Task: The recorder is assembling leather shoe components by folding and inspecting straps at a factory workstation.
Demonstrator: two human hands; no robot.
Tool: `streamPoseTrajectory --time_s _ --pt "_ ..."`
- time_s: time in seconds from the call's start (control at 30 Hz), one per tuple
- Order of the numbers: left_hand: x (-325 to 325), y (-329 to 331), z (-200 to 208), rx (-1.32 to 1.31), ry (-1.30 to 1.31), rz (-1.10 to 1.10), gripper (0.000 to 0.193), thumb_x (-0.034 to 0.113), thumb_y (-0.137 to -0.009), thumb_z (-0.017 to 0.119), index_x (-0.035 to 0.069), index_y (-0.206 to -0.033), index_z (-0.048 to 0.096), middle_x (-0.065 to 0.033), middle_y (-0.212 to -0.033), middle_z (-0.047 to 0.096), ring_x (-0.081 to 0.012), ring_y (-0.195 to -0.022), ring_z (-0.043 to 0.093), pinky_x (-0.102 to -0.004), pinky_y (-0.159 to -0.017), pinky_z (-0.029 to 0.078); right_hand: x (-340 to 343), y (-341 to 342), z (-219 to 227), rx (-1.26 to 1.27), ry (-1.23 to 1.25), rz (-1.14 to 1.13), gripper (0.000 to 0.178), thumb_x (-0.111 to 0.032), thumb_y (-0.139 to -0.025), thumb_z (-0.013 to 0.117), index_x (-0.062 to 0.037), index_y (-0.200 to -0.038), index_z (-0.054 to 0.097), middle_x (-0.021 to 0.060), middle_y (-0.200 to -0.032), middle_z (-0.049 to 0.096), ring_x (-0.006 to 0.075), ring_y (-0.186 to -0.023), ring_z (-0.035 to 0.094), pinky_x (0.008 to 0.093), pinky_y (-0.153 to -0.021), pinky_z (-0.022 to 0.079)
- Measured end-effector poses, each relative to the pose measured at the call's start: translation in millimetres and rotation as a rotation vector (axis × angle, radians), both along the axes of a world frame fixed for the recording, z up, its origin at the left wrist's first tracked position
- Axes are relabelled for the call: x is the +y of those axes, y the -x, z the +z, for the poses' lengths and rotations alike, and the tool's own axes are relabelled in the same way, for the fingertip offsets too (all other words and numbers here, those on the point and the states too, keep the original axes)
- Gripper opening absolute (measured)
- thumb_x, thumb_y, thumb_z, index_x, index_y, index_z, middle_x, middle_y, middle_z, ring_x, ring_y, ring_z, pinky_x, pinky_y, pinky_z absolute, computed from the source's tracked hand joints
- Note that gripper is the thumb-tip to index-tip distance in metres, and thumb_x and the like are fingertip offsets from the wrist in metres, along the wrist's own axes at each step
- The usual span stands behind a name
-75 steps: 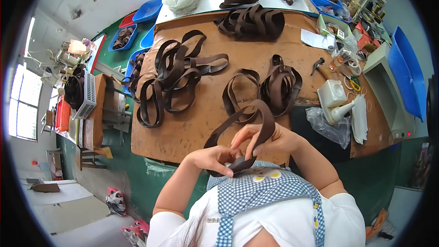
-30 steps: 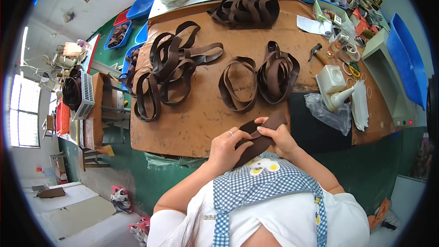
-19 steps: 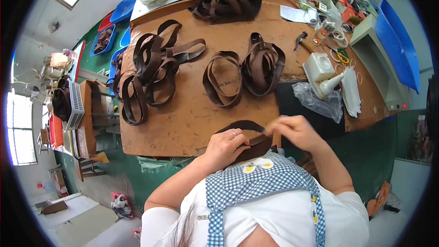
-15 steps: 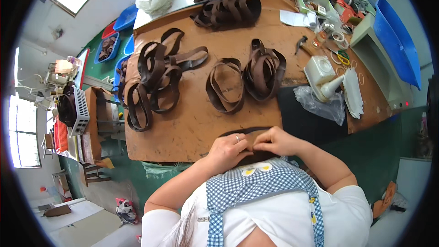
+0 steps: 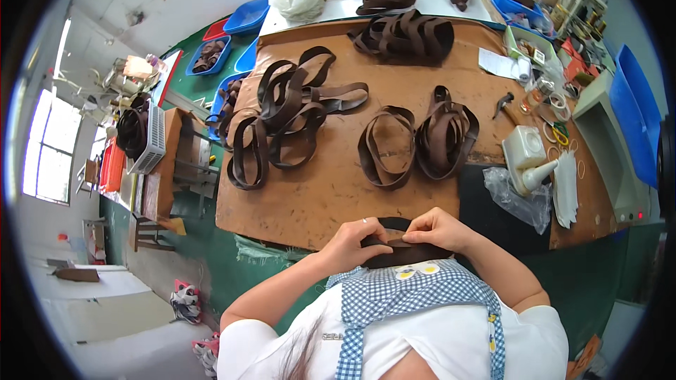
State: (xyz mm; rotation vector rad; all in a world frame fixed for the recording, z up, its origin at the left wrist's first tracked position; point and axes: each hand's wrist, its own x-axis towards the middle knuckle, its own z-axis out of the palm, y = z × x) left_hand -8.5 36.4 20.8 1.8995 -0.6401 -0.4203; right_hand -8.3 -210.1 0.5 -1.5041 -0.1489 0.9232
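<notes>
Close to my apron, at the table's front edge, both hands pinch one dark brown strap loop (image 5: pixel 401 258). My left hand (image 5: pixel 352 243) has its thumb and fingers closed on the band. My right hand (image 5: pixel 438 231) grips it a little to the right, thumb against fingertips. Part of the loop arches behind the hands, and the rest sits against the apron. Beyond them on the table lie a single brown loop (image 5: pixel 387 148), a bundle of loops (image 5: pixel 447 134) beside it, and a loose heap of loops (image 5: pixel 285 109) to the left.
A larger pile of straps (image 5: pixel 405 36) lies at the table's back. On the right are a black mat (image 5: pixel 479 200), a plastic bag (image 5: pixel 517 197), a white bottle with a spout (image 5: pixel 524 155), a hammer (image 5: pixel 503 104) and yellow-handled scissors (image 5: pixel 560 135). Blue bins (image 5: pixel 248 15) stand beyond the left edge.
The head view has shifted, so the table's contents appear farther right and slightly lower. Both hands keep hold of the strap loop, which now shows more of its band between and below them.
</notes>
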Motion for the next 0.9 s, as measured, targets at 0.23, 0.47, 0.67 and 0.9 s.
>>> streamPoseTrajectory --time_s 0.23,0.47,0.67,0.9 --pt "-14 -8 18 0.014 0.034 0.075 0.021 0.008 -0.077 0.078 0.003 -0.085 0.059 -0.0057 -0.073 0.059 -0.0153 -0.065 0.055 -0.0270 -0.060 0.045 5 -18 21 -0.062 -0.097 0.010 0.018 -0.012 -0.089 0.066 0.0039 -0.095 0.072 0.0009 -0.079 0.068 0.0052 -0.071 0.057 0.0209 -0.064 0.047" --pt "-23 1 5 -0.243 0.070 -0.005 0.023 0.008 -0.077 0.078 0.003 -0.088 0.058 -0.0095 -0.079 0.059 -0.0226 -0.070 0.058 -0.0314 -0.062 0.047 0 -11 22 -0.017 -0.023 0.050 0.018 -0.013 -0.088 0.068 0.0034 -0.093 0.072 0.0011 -0.077 0.068 0.0046 -0.072 0.056 0.0208 -0.065 0.046" --pt "-11 2 11 0.053 0.042 -0.032 0.024 0.009 -0.078 0.077 0.003 -0.088 0.056 -0.0100 -0.080 0.060 -0.0266 -0.074 0.061 -0.0335 -0.064 0.048 -5 -3 19 -0.117 -0.039 0.045 0.017 -0.013 -0.089 0.067 0.0033 -0.091 0.072 -0.0002 -0.074 0.066 0.0044 -0.070 0.055 0.0210 -0.063 0.045" --pt "-19 5 11 -0.431 0.070 -0.131 0.024 0.008 -0.078 0.077 0.003 -0.088 0.056 -0.0100 -0.080 0.058 -0.0285 -0.076 0.060 -0.0354 -0.067 0.049 10 -6 26 -0.062 -0.088 0.094 0.017 -0.013 -0.088 0.068 0.0030 -0.090 0.072 0.0006 -0.075 0.067 0.0049 -0.070 0.055 0.0213 -0.065 0.046"
